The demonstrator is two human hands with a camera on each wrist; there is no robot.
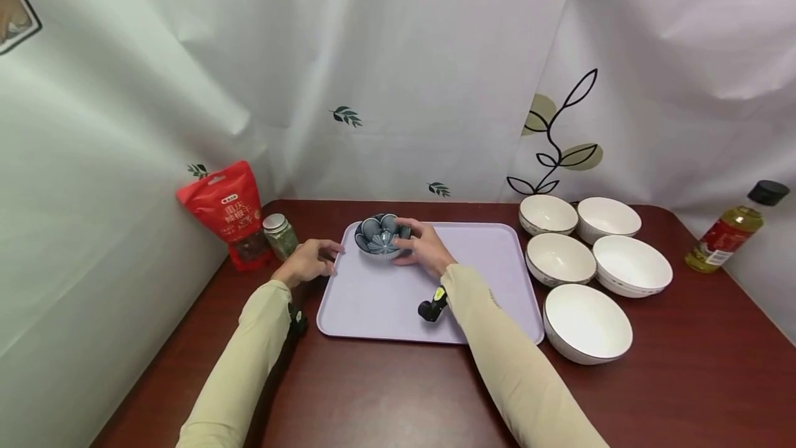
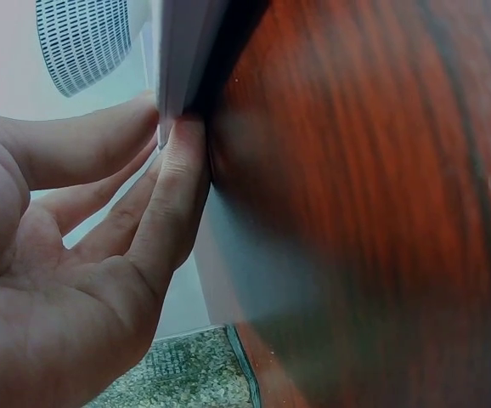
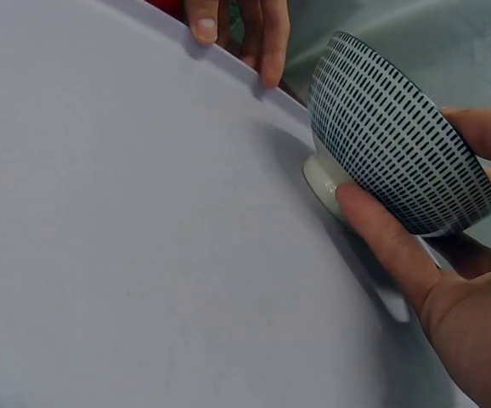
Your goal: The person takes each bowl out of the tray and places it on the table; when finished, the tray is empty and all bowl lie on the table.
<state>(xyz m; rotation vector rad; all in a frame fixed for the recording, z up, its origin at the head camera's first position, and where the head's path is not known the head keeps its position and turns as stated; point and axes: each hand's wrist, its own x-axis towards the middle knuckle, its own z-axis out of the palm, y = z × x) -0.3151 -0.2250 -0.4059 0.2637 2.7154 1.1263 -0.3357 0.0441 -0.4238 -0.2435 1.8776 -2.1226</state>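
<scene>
My right hand (image 1: 428, 249) grips a small bowl (image 1: 375, 234) at the left back of the lilac tray (image 1: 379, 299). Inside, the bowl has a blue petal pattern; the right wrist view shows rows of dark dashes on its white outside. There the thumb lies low by the bowl's foot (image 3: 320, 183) and the fingers reach the rim. My left hand (image 1: 309, 261) pinches the tray's left edge, with the thumb on one side and a finger on the other in the left wrist view.
Several white bowls (image 1: 587, 323) stand right of the tray, the nearest close to its edge. An oil bottle (image 1: 729, 235) is farther right. A spice jar (image 1: 281, 235) and a red pouch (image 1: 233, 209) stand by the left wall, near my left hand. A curtain (image 1: 398, 75) hangs behind.
</scene>
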